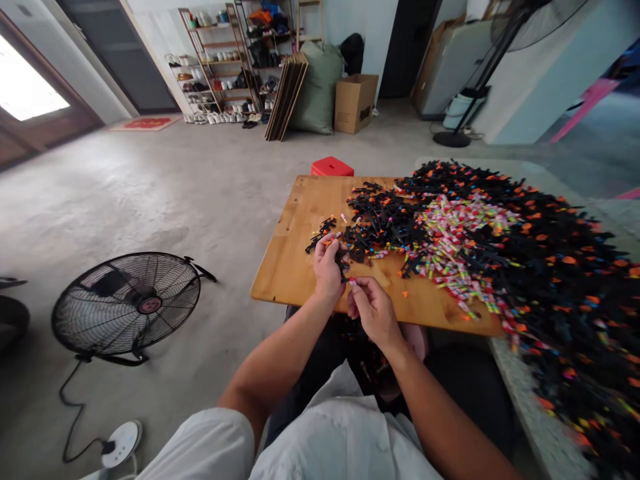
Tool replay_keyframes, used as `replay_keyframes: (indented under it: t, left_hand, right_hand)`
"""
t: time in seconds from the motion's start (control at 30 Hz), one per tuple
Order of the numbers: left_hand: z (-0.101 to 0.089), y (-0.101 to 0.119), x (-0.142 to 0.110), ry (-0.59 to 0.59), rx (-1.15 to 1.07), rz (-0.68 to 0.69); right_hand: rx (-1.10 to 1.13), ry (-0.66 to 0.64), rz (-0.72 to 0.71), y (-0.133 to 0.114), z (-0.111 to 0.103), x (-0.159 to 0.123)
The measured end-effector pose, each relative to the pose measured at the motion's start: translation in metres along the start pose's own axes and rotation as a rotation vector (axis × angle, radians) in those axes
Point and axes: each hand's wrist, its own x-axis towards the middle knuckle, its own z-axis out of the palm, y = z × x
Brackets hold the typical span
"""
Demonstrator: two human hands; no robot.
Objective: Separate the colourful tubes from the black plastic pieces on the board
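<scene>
My left hand [327, 270] is closed around a small black plastic toy gun [343, 262], held over the front edge of the wooden board [290, 267]. Fingers and thumb cover much of the toy. Close beside it, my right hand [374, 310] pinches a tiny pink-and-white piece [353, 283], which looks like one of the small candy tubes, against the toy's lower end. Whether the two are joined I cannot tell. Just beyond my hands lies a heap of black toy guns [385, 217] with orange bits. Small colourful candy tubes [450, 233] are piled to its right.
A much bigger mound of black toys [560, 267] covers the right side. A red stool [332, 167] stands behind the board. To the left on the floor are a fan [130, 303] and a round power strip [121, 443]. A cardboard box [355, 103] and shoe racks [215, 63] line the back.
</scene>
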Motion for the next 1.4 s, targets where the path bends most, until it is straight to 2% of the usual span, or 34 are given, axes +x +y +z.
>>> replay_keyframes:
  t: [0.23, 0.33, 0.6, 0.77, 0.93, 1.1, 1.2, 1.27, 1.33, 1.4]
  left_hand:
    - [0.004, 0.002, -0.008, -0.009, 0.004, 0.121]
    - [0.006, 0.002, -0.01, -0.018, 0.005, 0.17]
    - [0.005, -0.001, -0.01, -0.009, 0.001, 0.197]
    - [0.006, -0.002, -0.011, -0.017, 0.019, 0.192]
    - [0.008, -0.002, -0.015, 0.049, 0.063, 0.173]
    - [0.005, -0.017, -0.019, 0.115, 0.152, 0.154]
    - [-0.002, -0.037, -0.028, 0.12, 0.235, 0.115]
    - [-0.009, -0.05, -0.033, 0.075, 0.347, 0.09]
    - [-0.016, -0.057, -0.033, 0.003, 0.499, 0.117]
    - [-0.019, -0.059, -0.025, -0.041, 0.653, 0.205]
  right_hand:
    - [0.08, 0.024, -0.006, -0.001, 0.001, -0.007]
    - [0.062, 0.056, -0.026, -0.001, 0.001, -0.007]
    - [-0.053, 0.139, -0.082, 0.004, 0.003, -0.013]
    - [0.061, 0.071, -0.011, 0.0, 0.001, -0.011]
    - [0.188, -0.02, 0.112, -0.007, -0.002, -0.008]
    - [0.114, -0.081, 0.117, -0.003, -0.008, -0.012]
    - [0.059, -0.126, 0.143, 0.007, -0.018, -0.021]
    - [0.029, -0.14, 0.184, 0.015, -0.03, -0.031]
    - [-0.041, -0.132, 0.228, 0.023, -0.05, -0.044]
    - [-0.163, -0.138, 0.272, 0.03, -0.077, -0.058]
